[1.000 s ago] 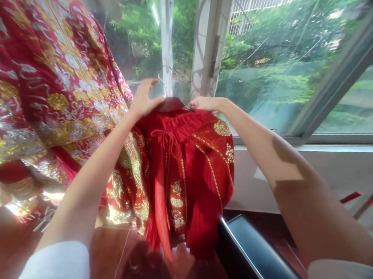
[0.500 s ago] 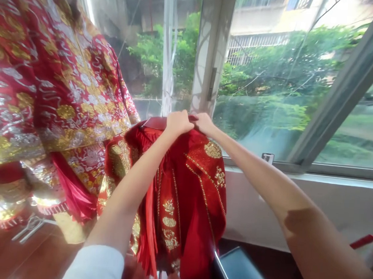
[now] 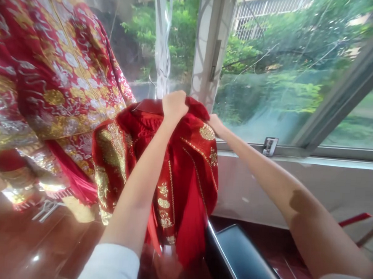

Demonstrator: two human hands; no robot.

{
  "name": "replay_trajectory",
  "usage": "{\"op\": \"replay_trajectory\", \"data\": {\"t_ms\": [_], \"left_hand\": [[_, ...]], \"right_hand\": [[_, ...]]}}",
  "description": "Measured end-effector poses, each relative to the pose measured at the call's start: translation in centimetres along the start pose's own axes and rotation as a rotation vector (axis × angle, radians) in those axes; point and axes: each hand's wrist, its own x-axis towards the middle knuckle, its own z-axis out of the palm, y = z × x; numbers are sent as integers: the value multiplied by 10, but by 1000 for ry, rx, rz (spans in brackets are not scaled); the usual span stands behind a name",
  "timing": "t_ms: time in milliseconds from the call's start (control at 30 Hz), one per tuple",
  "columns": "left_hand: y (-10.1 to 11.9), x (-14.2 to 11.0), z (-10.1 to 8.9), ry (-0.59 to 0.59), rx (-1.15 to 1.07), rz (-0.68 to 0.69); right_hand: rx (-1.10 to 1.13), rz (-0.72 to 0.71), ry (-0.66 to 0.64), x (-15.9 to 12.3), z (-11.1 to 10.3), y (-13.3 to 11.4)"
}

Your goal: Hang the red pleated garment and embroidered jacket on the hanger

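Note:
A red jacket (image 3: 192, 152) with gold embroidery and beaded trim hangs upright in front of the window. At its top, my left hand (image 3: 175, 106) is closed around the collar area; what lies inside the fist is hidden. My right hand (image 3: 216, 125) pinches the jacket's shoulder on the right side, its fingertips partly behind the cloth. A smooth dark red piece (image 3: 149, 107), perhaps a hanger's shoulder, shows inside the neckline left of my left hand. Red pleated cloth and ribbons hang down within the jacket's open front.
A larger red garment (image 3: 64, 73) with gold and silver embroidery stands at the left. White hangers (image 3: 48, 209) lie low beside it. A black seat (image 3: 245, 256) with a shiny edge is at the lower right. A phone (image 3: 270, 146) leans on the window sill.
My right hand has moved right and down from the collar to the jacket's shoulder, away from my left hand. The cloth between them is lifted. The view has tilted down slightly.

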Motion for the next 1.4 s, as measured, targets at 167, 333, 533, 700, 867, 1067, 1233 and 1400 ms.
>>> {"op": "replay_trajectory", "data": {"t_ms": [167,333,533,700,867,1067,1233,1400], "left_hand": [[-1,-8,-9,72,-101,187],[-12,-14,-13,-41,-159,512],[-12,-12,-10,-9,-207,500],[-7,-8,-6,-19,-241,460],[-10,-9,-6,-115,-209,673],[-81,-24,-57,-204,-392,693],[-182,-35,-73,-158,-613,363],[-203,-50,-54,-421,-690,324]], "right_hand": [[-609,-127,398,-10,-45,7],[-1056,-63,0,-43,-57,8],[-1042,-211,473,-52,-121,-79],[-1276,55,530,-115,-101,-86],[-1111,10,36,-206,6,-46],[-861,63,-185,-212,52,-66],[-690,-141,235,-136,-2,-89],[-453,-393,-100,-43,-12,-93]]}}
